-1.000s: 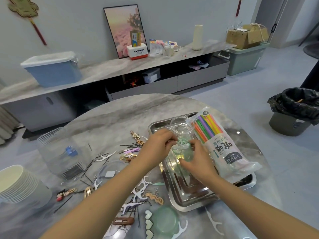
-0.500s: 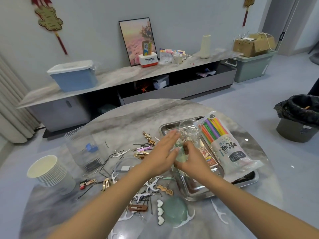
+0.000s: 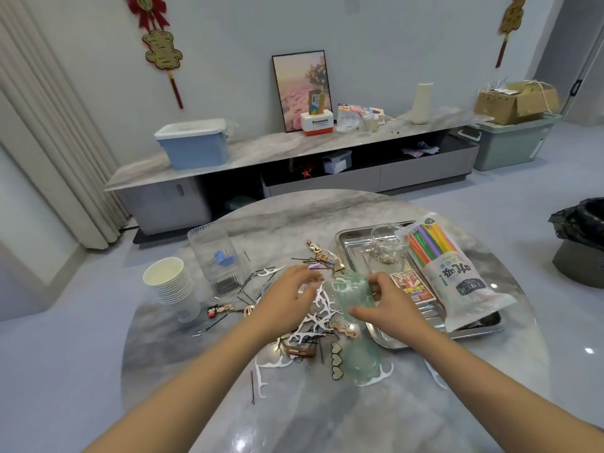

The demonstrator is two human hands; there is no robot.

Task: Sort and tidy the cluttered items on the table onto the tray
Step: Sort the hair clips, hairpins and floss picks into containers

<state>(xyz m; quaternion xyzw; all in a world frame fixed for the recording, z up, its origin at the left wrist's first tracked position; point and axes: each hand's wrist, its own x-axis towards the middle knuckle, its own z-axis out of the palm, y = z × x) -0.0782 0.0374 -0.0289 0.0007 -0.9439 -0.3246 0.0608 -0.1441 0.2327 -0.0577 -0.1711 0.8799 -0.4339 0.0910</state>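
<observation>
The right hand (image 3: 389, 308) grips a green jar (image 3: 354, 297), now pulled off the tray (image 3: 346, 243) toward the floss picks (image 3: 313, 322) (probably for loading); the left hand (image 3: 287, 299) has drawn back, fingers loosely spread above them.

A home living room: low media console (image 3: 294, 158), leaning framed picture (image 3: 302, 89), curtains (image 3: 49, 125).
</observation>
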